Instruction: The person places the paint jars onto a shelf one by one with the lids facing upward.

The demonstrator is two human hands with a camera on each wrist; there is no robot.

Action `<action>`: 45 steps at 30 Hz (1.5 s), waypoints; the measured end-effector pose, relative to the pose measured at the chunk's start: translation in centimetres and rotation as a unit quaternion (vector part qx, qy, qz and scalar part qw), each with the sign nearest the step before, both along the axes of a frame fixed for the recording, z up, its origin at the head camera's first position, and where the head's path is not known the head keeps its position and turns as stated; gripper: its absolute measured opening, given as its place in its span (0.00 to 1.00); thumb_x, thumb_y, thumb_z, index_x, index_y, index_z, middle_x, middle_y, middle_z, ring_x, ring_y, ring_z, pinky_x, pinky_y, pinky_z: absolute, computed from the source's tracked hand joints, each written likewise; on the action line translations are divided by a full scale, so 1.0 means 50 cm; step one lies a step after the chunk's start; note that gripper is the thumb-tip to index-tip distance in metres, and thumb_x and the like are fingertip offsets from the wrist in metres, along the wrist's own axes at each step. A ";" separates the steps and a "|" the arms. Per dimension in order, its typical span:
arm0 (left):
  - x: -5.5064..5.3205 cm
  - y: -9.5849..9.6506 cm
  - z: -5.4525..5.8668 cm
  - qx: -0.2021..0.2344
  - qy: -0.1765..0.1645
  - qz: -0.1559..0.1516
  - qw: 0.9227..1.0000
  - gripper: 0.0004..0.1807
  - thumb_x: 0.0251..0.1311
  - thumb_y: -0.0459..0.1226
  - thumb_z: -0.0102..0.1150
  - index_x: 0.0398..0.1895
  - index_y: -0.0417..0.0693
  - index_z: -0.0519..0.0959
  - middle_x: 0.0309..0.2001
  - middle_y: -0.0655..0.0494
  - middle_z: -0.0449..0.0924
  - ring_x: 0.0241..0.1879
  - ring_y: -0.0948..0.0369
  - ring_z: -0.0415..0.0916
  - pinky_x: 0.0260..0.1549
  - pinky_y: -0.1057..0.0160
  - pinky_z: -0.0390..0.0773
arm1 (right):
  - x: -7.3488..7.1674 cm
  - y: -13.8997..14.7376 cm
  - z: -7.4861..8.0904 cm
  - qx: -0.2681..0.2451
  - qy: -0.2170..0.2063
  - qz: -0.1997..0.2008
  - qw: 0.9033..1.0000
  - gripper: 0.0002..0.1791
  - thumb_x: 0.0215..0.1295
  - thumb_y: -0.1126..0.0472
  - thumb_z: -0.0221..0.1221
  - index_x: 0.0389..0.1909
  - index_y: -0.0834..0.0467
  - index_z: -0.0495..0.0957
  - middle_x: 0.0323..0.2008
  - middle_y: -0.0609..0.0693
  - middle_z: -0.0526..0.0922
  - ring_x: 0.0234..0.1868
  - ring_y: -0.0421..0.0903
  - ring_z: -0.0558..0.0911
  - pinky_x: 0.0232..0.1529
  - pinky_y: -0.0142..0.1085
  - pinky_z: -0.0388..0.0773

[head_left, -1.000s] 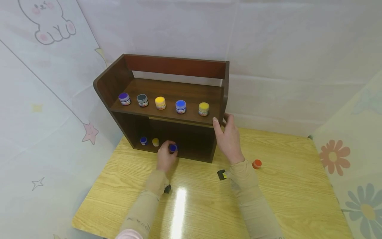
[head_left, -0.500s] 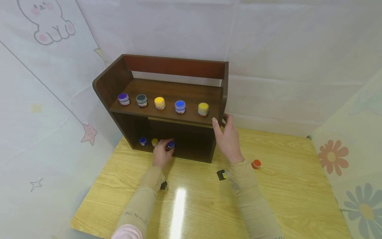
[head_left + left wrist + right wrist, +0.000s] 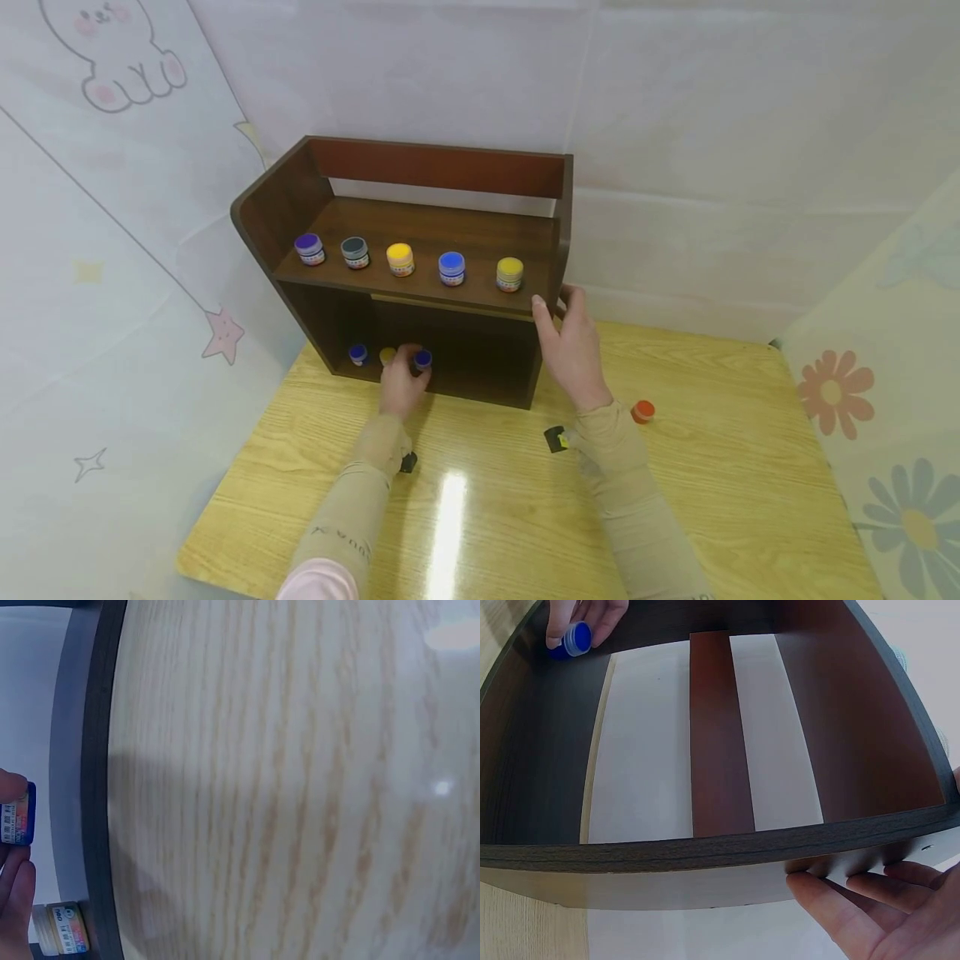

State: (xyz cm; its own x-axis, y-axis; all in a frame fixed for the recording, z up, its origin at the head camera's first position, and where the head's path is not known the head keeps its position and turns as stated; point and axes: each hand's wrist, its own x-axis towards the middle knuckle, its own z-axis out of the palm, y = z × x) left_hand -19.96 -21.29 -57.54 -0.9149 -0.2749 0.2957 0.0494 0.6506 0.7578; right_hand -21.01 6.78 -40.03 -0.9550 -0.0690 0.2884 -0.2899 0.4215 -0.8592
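In the lower compartment of a dark brown wooden shelf (image 3: 442, 293), my left hand (image 3: 400, 390) pinches a blue-lidded paint jar (image 3: 423, 359) between thumb and fingers. The right wrist view shows this jar's lid (image 3: 577, 638) tilted toward the camera. Just left of the hand stands a yellow paint jar (image 3: 386, 356), partly hidden by the fingers, and beyond it another blue-lidded jar (image 3: 357, 355). My right hand (image 3: 576, 354) grips the shelf's right side panel, thumb at the front edge and fingers (image 3: 817, 896) against the outer face.
Along the upper board stand several paint jars, from a purple one (image 3: 310, 249) to a yellow one (image 3: 509, 274). A red-lidded jar (image 3: 642, 412) is on the wooden table (image 3: 712, 483), right of my right forearm. White printed cloth (image 3: 712, 167) hangs behind and at both sides.
My left hand has moved slightly left and deeper into the lower compartment with the blue-lidded jar, closer to the yellow jar. The right hand keeps its hold on the side panel.
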 end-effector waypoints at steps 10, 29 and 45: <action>0.000 -0.003 -0.017 -0.006 0.020 0.006 1.000 0.23 0.54 0.26 0.73 0.55 0.36 0.81 0.47 0.38 0.84 0.47 0.43 0.81 0.50 0.45 0.79 | 0.002 0.000 -0.002 -0.002 0.001 0.001 1.000 0.34 0.77 0.39 0.49 0.67 0.63 0.62 0.69 0.64 0.69 0.64 0.62 0.75 0.58 0.55 0.76; -0.005 -0.004 -0.045 0.056 -0.007 0.040 0.998 0.23 0.52 0.28 0.76 0.52 0.38 0.80 0.48 0.43 0.84 0.46 0.47 0.82 0.45 0.48 0.81 | 0.003 -0.002 -0.001 -0.001 0.005 0.004 1.000 0.34 0.78 0.40 0.49 0.67 0.63 0.62 0.69 0.65 0.69 0.64 0.63 0.75 0.58 0.55 0.77; -0.012 -0.010 -0.052 0.047 -0.012 0.038 0.998 0.24 0.53 0.30 0.76 0.53 0.39 0.80 0.47 0.42 0.85 0.45 0.47 0.83 0.43 0.47 0.82 | 0.001 -0.004 -0.002 -0.002 0.013 0.002 1.000 0.32 0.78 0.41 0.49 0.66 0.63 0.62 0.68 0.65 0.69 0.63 0.64 0.75 0.58 0.55 0.77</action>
State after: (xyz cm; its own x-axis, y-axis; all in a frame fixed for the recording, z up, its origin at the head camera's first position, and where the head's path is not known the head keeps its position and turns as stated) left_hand -20.54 -21.79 -60.13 -0.8971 -0.3689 0.2430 -0.0164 0.5775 0.8162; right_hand -20.95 6.60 -40.15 -0.9466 -0.0723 0.3141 -0.3147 0.4171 -0.8526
